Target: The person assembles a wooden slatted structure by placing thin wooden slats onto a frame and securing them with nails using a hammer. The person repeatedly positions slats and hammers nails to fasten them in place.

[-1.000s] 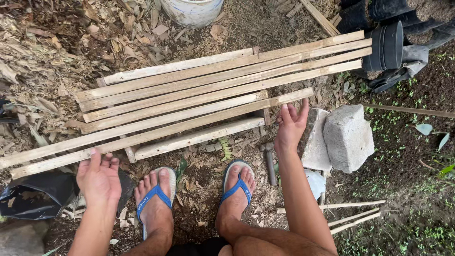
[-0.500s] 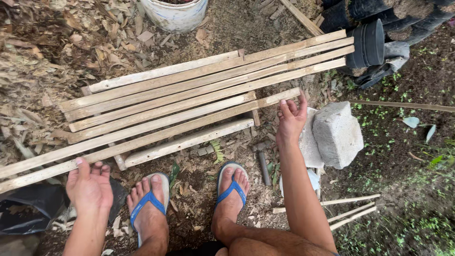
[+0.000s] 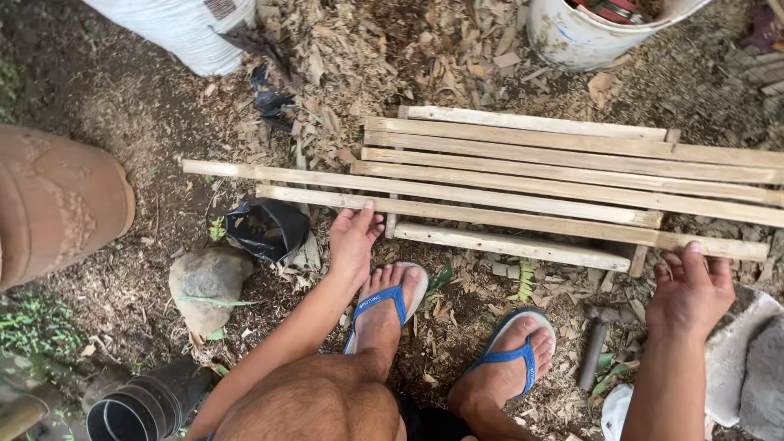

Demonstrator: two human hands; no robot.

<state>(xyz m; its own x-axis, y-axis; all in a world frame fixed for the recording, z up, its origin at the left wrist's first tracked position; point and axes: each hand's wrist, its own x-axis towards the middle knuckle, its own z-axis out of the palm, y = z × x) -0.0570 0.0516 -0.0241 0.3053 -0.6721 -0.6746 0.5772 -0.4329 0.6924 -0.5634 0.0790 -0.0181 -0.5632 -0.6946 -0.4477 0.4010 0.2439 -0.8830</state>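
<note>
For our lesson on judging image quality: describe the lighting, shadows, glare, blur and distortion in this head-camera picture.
Head view: soft, even daylight, no hard shadows or glare. The bamboo slats and both hands, left and right, look sharp, with no motion blur. The white bucket is bright but not blown out. Wide-angle lens: the clay pot at the frame's edge looks stretched.

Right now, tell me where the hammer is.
In the head view, the hammer lies on the ground between the right foot's sandal and the right hand.
</note>
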